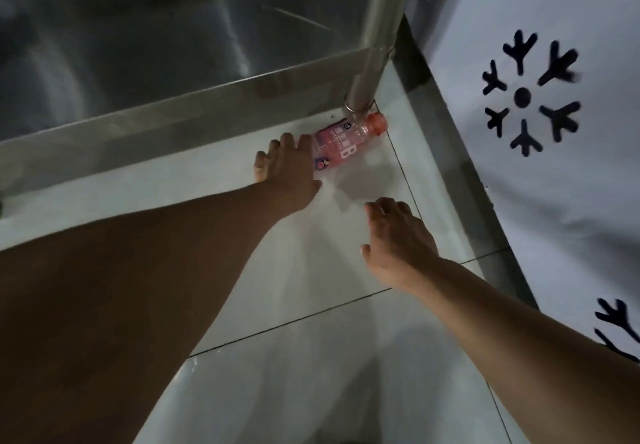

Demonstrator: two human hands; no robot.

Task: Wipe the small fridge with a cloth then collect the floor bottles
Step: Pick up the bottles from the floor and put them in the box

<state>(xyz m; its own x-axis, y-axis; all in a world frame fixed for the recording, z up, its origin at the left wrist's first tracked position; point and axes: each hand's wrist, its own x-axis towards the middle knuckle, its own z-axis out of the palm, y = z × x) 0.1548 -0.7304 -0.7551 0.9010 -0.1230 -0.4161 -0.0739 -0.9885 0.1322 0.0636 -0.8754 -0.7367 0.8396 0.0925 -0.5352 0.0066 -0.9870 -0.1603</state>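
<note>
A pink-labelled bottle (346, 140) with an orange cap lies on its side on the pale tiled floor (311, 357), against a steel table leg (372, 45). The left hand (289, 163) reaches its base, fingers spread and relaxed. The right hand (398, 239) hovers nearby, loosely spread, holding nothing

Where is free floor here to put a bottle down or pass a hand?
Bare tile lies between the left hand and right hand, and nearer the camera between both forearms. It is crowded in the corner, where the pink bottle lies at the metal leg, beside the snowflake-patterned panel.
</note>
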